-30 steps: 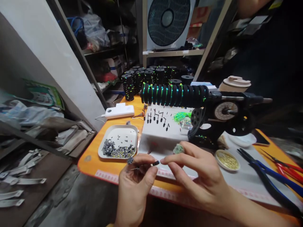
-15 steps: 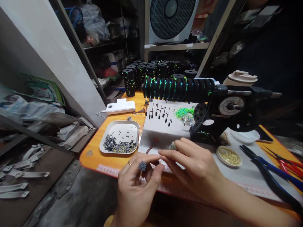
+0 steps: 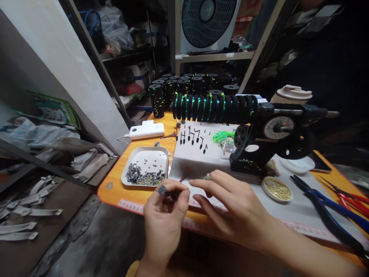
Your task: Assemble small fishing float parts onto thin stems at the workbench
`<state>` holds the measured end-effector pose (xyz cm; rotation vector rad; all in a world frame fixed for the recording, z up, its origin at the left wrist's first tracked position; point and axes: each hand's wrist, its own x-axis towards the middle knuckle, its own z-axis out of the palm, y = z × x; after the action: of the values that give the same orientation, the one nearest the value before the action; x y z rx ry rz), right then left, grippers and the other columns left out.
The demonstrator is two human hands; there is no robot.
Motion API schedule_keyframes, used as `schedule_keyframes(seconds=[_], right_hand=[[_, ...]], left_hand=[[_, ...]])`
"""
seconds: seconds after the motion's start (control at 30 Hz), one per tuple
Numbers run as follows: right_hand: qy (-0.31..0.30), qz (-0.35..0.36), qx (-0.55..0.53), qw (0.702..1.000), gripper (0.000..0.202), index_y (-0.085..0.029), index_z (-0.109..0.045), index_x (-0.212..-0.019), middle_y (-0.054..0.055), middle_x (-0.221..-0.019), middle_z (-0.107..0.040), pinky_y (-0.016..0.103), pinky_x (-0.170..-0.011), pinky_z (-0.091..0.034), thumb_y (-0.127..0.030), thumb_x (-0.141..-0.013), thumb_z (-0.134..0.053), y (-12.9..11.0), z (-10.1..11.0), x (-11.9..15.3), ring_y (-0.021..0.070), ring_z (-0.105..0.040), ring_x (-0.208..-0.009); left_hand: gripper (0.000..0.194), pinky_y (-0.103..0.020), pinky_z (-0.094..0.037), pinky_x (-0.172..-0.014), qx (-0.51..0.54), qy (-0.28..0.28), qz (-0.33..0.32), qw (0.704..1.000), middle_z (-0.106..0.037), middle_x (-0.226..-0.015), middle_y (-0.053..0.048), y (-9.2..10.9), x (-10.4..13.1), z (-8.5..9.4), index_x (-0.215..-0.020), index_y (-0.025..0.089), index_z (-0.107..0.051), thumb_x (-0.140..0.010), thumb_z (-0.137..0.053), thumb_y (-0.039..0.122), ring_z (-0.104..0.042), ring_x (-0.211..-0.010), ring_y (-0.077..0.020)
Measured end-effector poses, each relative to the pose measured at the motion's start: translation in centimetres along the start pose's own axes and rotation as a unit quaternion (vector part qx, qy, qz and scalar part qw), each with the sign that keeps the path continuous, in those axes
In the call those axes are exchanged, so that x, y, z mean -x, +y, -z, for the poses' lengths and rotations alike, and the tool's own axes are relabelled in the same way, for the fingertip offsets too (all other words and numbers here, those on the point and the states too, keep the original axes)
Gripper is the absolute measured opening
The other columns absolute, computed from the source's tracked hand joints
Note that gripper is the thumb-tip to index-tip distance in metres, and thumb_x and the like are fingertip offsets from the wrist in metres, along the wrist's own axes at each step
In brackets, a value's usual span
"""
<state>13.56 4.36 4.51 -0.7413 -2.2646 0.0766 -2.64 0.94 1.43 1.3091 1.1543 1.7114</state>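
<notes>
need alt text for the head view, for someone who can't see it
A person's left hand, thumb and forefinger pinched, holds a grey cluster beside the right hand at the front edge of an orange table. Beyond them sit a white tray of dark parts and a black machine with a ridged roller; pliers lie to the right.

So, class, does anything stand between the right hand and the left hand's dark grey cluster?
Yes: the fingers of the left hand lie between the dark grey cluster and the right hand; nothing else visible does.

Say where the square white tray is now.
In the head view, the tray sits left of centre on the orange table, just beyond the left hand.
</notes>
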Motion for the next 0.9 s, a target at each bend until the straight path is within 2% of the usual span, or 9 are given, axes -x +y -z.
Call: schedule_keyframes(seconds=[0.1, 0.17, 0.27, 0.4, 0.63, 0.9], right_hand=[[0.021, 0.001, -0.033, 0.999, 0.011, -0.012, -0.066, -0.100, 0.000, -0.071, -0.044, 0.028, -0.055, -0.029, -0.010, -0.095, -0.056, -0.2, 0.2, 0.0, 0.0140, -0.040, -0.063], [0.033, -0.003, -0.042, 0.999, 0.011, -0.014, -0.066, -0.099, -0.002, -0.069, -0.039, 0.027, -0.053, -0.027, -0.008, -0.095, -0.057, -0.4, 0.5, 0.1, 0.0129, -0.037, -0.061], [0.038, -0.032, -0.076, 0.996, 0.013, -0.016, -0.066, -0.098, -0.002, -0.070, -0.042, 0.026, -0.055, -0.030, -0.007, -0.092, -0.059, -0.6, 1.0, 0.0, 0.0116, -0.039, -0.061], [0.031, -0.083, -0.134, 0.987, 0.014, -0.017, -0.063, -0.083, -0.002, -0.068, -0.045, 0.025, -0.055, -0.032, -0.005, -0.088, -0.057, -0.9, 1.7, -0.2, 0.0104, -0.041, -0.060], [-0.027, -0.123, -0.234, 0.964, 0.018, -0.017, -0.049, -0.064, -0.004, -0.065, -0.041, 0.023, -0.053, -0.029, -0.004, -0.075, -0.054, -1.1, 2.0, -0.8, 0.0092, -0.041, -0.060], [-0.019, -0.102, -0.249, 0.963, 0.018, -0.018, -0.045, -0.062, -0.004, -0.062, -0.037, 0.025, -0.055, -0.027, -0.005, -0.073, -0.052, -1.3, 1.9, -0.9, 0.0102, -0.039, -0.060]], left_hand=[[0.006, -0.015, -0.049, -0.071, 0.131, 0.009, 0.105, 0.986, -0.063, -0.075, 0.003, -0.3, -0.1, 0.0, -0.078, 0.021, -0.073, -0.084, -0.076, 0.020, -0.059, -0.074, -0.0091], [0.008, -0.015, -0.048, -0.066, 0.219, 0.007, 0.171, 0.961, -0.065, -0.073, 0.003, -0.2, -0.1, -0.3, -0.078, 0.021, -0.076, -0.078, -0.082, 0.025, -0.057, -0.068, -0.0075], [0.017, -0.012, -0.043, -0.054, 0.327, 0.020, 0.237, 0.915, -0.070, -0.072, 0.001, 0.1, 0.0, -1.0, -0.079, 0.020, -0.078, -0.070, -0.089, 0.029, -0.049, -0.054, -0.0031], [0.025, -0.012, -0.036, -0.048, 0.377, 0.011, 0.256, 0.890, -0.069, -0.068, 0.000, 0.3, 0.1, -1.5, -0.072, 0.017, -0.076, -0.066, -0.091, 0.036, -0.040, -0.045, 0.0006], [0.030, -0.013, -0.034, -0.045, 0.375, 0.003, 0.263, 0.889, -0.054, -0.058, 0.006, 0.4, 0.4, -1.5, -0.068, 0.018, -0.073, -0.059, -0.094, 0.037, -0.042, -0.045, -0.0010], [0.024, -0.009, -0.036, -0.045, 0.371, -0.010, 0.254, 0.893, -0.069, -0.067, 0.002, 0.7, 0.2, -1.8, -0.069, 0.018, -0.078, -0.060, -0.094, 0.033, -0.043, -0.045, 0.0016]])
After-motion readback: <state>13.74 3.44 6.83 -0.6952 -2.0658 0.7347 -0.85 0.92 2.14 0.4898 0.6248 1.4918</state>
